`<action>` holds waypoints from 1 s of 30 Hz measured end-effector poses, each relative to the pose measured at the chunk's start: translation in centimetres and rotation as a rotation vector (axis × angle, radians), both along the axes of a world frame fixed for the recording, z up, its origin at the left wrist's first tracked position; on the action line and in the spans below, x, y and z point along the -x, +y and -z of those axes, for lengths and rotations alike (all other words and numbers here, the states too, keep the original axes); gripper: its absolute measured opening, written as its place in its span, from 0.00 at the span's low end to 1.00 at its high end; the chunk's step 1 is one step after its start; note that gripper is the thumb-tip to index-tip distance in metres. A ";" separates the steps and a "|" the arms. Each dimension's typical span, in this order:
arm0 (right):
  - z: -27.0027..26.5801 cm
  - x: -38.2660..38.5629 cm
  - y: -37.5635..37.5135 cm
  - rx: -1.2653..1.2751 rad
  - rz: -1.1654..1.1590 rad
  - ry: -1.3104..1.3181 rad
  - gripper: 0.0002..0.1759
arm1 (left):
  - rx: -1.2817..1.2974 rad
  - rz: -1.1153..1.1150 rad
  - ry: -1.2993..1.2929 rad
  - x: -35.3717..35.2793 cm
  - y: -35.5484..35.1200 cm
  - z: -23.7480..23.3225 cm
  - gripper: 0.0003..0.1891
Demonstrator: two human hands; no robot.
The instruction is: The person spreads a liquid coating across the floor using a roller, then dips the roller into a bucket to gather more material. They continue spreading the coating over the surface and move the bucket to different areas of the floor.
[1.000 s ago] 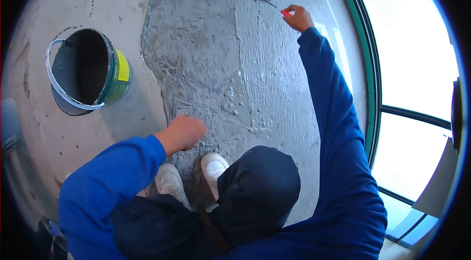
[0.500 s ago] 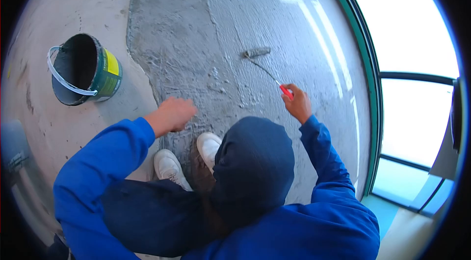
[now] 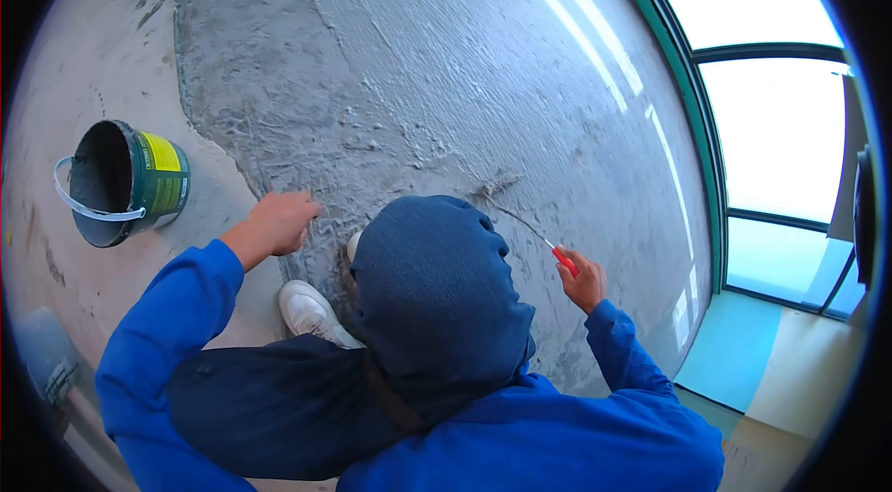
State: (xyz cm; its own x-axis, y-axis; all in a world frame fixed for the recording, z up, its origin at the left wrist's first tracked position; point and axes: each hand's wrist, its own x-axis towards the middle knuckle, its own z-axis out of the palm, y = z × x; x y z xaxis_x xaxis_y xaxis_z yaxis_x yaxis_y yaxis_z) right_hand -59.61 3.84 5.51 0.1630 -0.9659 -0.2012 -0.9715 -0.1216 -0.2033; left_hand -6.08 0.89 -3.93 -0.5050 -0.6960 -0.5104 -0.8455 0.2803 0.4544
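My right hand [image 3: 583, 283] is closed around the red handle of a paint roller [image 3: 520, 219]. The roller's thin metal rod runs up and to the left, and its grey, soaked head rests on the wet grey floor coating [image 3: 446, 102]. My left hand [image 3: 282, 224] hangs over the floor near the coating's edge with its fingers curled in; I see nothing in it. Left of that hand, a dark green bucket [image 3: 160, 181] with a yellow label and a white handle leans toward the left in view. Its inside is smeared grey.
A green-framed window [image 3: 697, 120] borders the coated floor on the right. Pale uncoated floor [image 3: 93, 92] lies left of the coating's rough edge. My white shoe [image 3: 311, 311] stands beside that edge. A translucent container [image 3: 46, 353] sits at the lower left.
The roller head has been drawn back across the floor toward me, and my right hand has come lower. My view has shifted, so the bucket and left hand appear farther left.
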 end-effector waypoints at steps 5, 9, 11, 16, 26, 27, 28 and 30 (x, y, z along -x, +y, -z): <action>2.2 -3.2 -5.7 0.062 -0.077 -0.108 0.15 | 0.019 -0.019 0.016 -0.3 -0.1 -0.4 0.14; 4.0 -8.3 -14.0 0.095 -0.156 -0.135 0.15 | 0.037 -0.006 -0.004 -0.6 0.2 -0.2 0.15; 4.1 -11.8 -18.2 0.108 -0.200 -0.130 0.14 | 0.029 -0.004 0.001 -0.7 0.4 -0.1 0.15; 3.7 -15.8 -21.0 0.112 -0.234 -0.050 0.14 | -0.019 -0.047 -0.010 -1.0 0.4 -0.2 0.16; 4.0 -1.3 0.1 -0.032 0.023 -0.073 0.17 | -0.036 -0.145 0.192 -2.2 1.0 -0.2 0.15; 3.9 0.0 2.4 -0.031 0.046 -0.057 0.18 | -0.009 -0.140 0.199 -2.2 0.9 -0.1 0.15; 3.5 1.1 4.2 -0.029 0.066 -0.041 0.18 | 0.000 -0.141 0.196 -1.7 0.7 -0.9 0.15; 2.2 2.8 6.9 -0.027 0.071 -0.002 0.19 | 0.019 -0.156 0.190 -0.7 0.4 -3.1 0.14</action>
